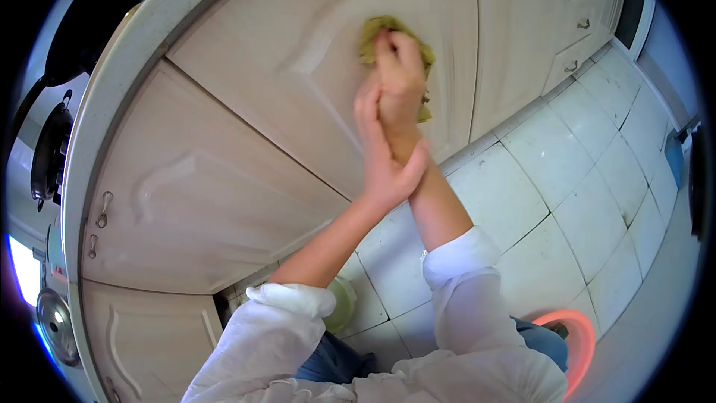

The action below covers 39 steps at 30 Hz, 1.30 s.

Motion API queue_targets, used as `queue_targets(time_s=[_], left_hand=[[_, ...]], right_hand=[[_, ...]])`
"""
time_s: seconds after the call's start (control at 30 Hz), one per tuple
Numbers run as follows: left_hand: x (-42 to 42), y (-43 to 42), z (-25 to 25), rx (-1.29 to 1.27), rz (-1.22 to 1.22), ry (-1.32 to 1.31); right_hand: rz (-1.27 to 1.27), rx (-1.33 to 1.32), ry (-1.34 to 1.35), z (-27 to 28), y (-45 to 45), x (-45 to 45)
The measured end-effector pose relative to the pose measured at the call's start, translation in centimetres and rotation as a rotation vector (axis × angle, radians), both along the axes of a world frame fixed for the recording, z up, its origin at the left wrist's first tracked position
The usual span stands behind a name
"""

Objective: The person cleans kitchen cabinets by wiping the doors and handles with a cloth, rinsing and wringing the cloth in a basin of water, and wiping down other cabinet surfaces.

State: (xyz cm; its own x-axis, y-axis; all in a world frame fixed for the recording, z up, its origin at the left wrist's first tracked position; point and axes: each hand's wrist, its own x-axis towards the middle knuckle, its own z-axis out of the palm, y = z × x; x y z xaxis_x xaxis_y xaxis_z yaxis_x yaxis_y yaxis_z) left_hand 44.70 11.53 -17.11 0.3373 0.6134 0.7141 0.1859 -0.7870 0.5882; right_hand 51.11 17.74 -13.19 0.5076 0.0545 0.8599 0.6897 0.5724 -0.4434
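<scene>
My right hand (400, 71) presses a crumpled yellow-green cloth (429, 56) against the raised panel of a pale wood cabinet door (321, 52). The fingers are bunched on the cloth, which spreads out on both sides of them. My left hand (388, 164) is wrapped round my right wrist, its thumb across the near side and its fingers lying along the wrist toward the right hand. Both forearms reach forward from rolled white sleeves.
Further cabinet doors (216, 201) and drawers with metal handles (584, 25) flank this one. Above runs a pale countertop edge (80, 179) with dark pans (52, 149) and a metal lid (58, 325). On the white tiled floor (552, 157) stand a pink-orange basin (582, 336) and a green round container (341, 306).
</scene>
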Motion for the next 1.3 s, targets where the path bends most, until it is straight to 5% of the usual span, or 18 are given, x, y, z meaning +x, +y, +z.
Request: queue_targets(time_s=[0.17, 0.23, 0.33, 0.43, 0.63, 0.83, 0.9, 1.0, 1.07, 1.17, 1.3], left_hand=[[0.8, -2.4, -5.4, -0.132, -0.038, -0.233], [1.1, -2.4, -5.3, -0.184, -0.058, -0.219], [0.8, -1.2, -0.4, -0.019, -0.008, 0.082], [-2.3, -0.8, 1.8, 0.082, 0.034, 0.062], [-7.1, -2.7, 0.6, 0.074, 0.364, -0.219], [-6.7, -5.5, -10.1, -0.179, 0.351, -0.159], [-6.9, -6.8, -15.2, -0.491, 0.318, -0.199], [-6.9, -7.5, -20.8, -0.533, 0.400, -0.050], [-7.1, -7.9, -23.2, -0.565, 0.415, -0.016], [-8.3, -8.1, -23.6, -0.550, 0.417, 0.078], [-10.8, -9.3, -21.2, -0.502, 0.385, 0.007]], right_hand=[[0.111, -0.109, -0.312, -4.8, -2.3, 0.0], [0.093, -0.074, -0.094, -7.8, -0.6, 1.3], [0.266, -0.094, 0.231, -4.0, 0.3, 0.8], [-0.016, 0.085, -0.120, 3.9, 0.3, -4.1], [0.008, 0.172, -0.151, 2.5, 0.1, -10.9], [0.094, -0.216, -0.153, -12.0, -2.2, -10.9], [0.086, -0.350, -0.118, -19.1, -2.7, -11.4], [0.132, -0.499, -0.065, -29.1, -3.7, -11.5], [0.175, -0.578, -0.037, -30.7, -5.1, -11.6], [0.236, -0.643, 0.168, -30.0, -6.8, -12.0], [0.922, -0.355, 0.938, -27.3, -5.9, -15.3]])
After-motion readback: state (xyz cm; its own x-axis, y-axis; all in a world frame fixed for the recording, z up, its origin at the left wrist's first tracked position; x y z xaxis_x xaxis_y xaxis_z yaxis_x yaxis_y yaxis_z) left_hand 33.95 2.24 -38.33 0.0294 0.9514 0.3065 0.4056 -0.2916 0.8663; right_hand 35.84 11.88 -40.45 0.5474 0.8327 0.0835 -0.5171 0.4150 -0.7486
